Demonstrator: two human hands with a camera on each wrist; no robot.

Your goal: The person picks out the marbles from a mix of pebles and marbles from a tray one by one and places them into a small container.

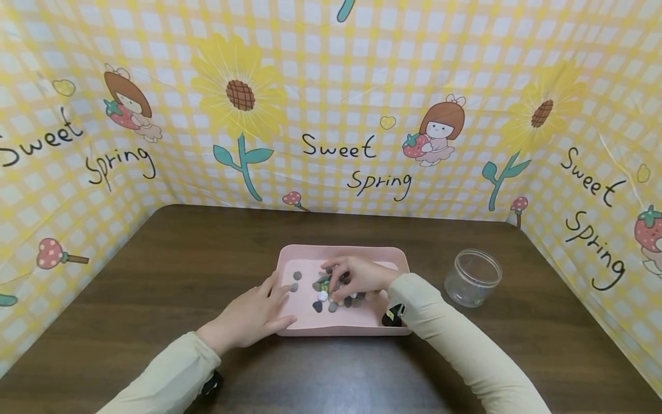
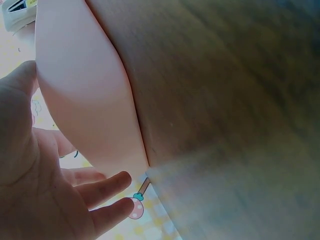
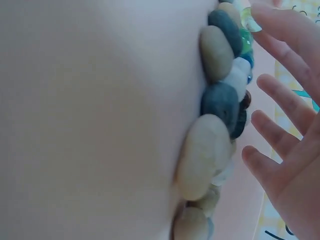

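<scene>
A pink tray (image 1: 341, 332) holds a pile of pebbles (image 3: 202, 157) and glass marbles. My right hand (image 1: 364, 275) reaches over the pile. In the right wrist view, its thumb and index finger pinch a clear yellowish glass marble (image 3: 248, 20), while the other fingers spread apart. A green marble (image 3: 245, 41) lies just below it. My left hand (image 1: 250, 316) rests against the tray's near left corner, fingers loosely extended along the left side and thumb by the front rim. Two grey pebbles (image 1: 297, 276) lie apart near that hand.
To the right of the tray stands a clear round jar (image 1: 472, 279) without a lid. The dark wooden table (image 1: 207, 247) runs back to a yellow checked cloth (image 1: 331, 103), which encloses it on the back and both sides.
</scene>
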